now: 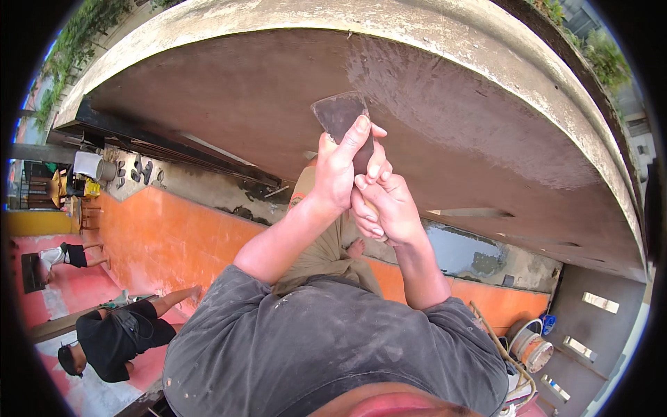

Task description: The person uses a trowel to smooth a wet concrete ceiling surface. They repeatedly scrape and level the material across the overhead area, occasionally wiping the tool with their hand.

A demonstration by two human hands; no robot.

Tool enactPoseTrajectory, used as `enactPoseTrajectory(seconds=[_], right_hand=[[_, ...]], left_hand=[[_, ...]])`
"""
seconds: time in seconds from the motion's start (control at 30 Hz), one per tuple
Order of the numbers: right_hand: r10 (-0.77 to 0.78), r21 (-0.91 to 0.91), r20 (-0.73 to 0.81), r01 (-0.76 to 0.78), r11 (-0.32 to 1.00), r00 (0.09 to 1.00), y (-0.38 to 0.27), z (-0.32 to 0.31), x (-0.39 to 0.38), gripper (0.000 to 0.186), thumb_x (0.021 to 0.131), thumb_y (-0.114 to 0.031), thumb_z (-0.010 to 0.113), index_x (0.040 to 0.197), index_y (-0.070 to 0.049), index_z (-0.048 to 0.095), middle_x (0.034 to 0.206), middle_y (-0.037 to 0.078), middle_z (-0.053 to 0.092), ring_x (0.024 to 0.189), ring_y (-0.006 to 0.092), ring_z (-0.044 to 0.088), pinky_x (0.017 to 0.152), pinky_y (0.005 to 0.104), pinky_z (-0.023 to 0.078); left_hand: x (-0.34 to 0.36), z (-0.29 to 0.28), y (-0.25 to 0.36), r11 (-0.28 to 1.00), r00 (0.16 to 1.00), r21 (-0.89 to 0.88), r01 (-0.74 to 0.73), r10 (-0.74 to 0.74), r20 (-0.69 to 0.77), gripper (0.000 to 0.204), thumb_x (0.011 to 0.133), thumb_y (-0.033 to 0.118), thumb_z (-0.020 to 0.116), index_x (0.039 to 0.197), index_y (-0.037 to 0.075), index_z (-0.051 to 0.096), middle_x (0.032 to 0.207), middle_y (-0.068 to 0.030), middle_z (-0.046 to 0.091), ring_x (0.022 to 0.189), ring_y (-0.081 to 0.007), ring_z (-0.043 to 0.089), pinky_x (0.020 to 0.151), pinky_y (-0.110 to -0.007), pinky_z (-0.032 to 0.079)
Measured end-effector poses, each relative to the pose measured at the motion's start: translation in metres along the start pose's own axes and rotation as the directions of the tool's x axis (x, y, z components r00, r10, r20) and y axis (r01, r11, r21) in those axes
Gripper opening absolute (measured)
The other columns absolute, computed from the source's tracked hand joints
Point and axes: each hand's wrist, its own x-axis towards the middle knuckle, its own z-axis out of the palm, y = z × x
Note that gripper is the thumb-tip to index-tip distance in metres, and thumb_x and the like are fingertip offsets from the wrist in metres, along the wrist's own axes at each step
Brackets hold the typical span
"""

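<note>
Left hand (338, 167) pinching putty knife (340, 115) at its blade, right hand (389, 205) clamped lower; probably blade-wiping, next stroke needing edge laid against brown wall (222, 104).

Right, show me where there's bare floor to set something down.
The orange floor between the pale concrete strip and the person in black has bare room. Crowded: lower right, where a bucket and blue object sit by the grey wall; left, around the dark footwear.
</note>
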Motion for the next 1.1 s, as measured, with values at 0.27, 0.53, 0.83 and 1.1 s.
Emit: enactPoseTrajectory(seconds=[0.27, 0.53, 0.83, 1.1], right_hand=[[-0.018, 0.038, -0.057, 0.020, 0.999, 0.998, 0.008, 0.007, 0.000, 0.036, 0.111, -0.016, 0.047, 0.078, -0.004, 0.053, 0.054, 0.001, 0.046, 0.036, 0.0085, 0.040, 0.032, 0.0246, 0.033], [-0.057, 0.022, 0.014, 0.057, 0.998, 0.998, 0.007, -0.006, -0.002, 0.029, 0.110, -0.016, 0.047, 0.085, -0.003, 0.053, 0.057, 0.002, 0.047, 0.037, 0.0085, 0.041, 0.034, 0.0236, 0.034], [-0.186, -0.001, 0.080, 0.186, 0.983, 0.979, 0.008, -0.056, -0.044, 0.034, 0.109, -0.023, 0.048, 0.135, 0.000, 0.050, 0.058, 0.003, 0.041, 0.037, 0.0085, 0.034, 0.034, 0.0237, 0.030], [-0.375, -0.182, -0.003, 0.368, 0.912, 0.927, 0.010, -0.070, -0.060, 0.020, 0.109, -0.016, 0.048, 0.111, 0.002, 0.056, 0.062, 0.004, 0.049, 0.042, 0.0104, 0.043, 0.039, 0.0252, 0.039]], left_hand=[[0.000, -0.004, 0.002, 0.991, 0.992, 0.049, 0.121, -0.122, 0.024, 0.031, 0.109, 0.034, 0.052, 0.099, 0.005, 0.058, 0.053, -0.0041, 0.049, 0.045, -0.0119, 0.045, 0.053, -0.032, 0.048], [0.001, -0.010, -0.004, 0.996, 0.993, 0.006, 0.087, -0.088, 0.081, 0.034, 0.106, 0.034, 0.060, 0.099, 0.001, 0.062, 0.062, -0.0074, 0.061, 0.053, -0.0137, 0.058, 0.060, -0.031, 0.055], [-0.002, -0.025, -0.045, 0.958, 0.936, 0.284, 0.032, -0.128, 0.327, 0.038, 0.109, 0.032, 0.052, 0.115, -0.004, 0.065, 0.101, -0.0180, 0.074, 0.092, -0.0226, 0.073, 0.085, -0.038, 0.060], [0.002, 0.020, -0.072, 0.969, 0.885, 0.179, 0.168, -0.228, 0.406, 0.053, 0.110, 0.044, 0.044, 0.102, -0.005, 0.065, 0.090, -0.0168, 0.072, 0.084, -0.0235, 0.072, 0.078, -0.038, 0.060]])
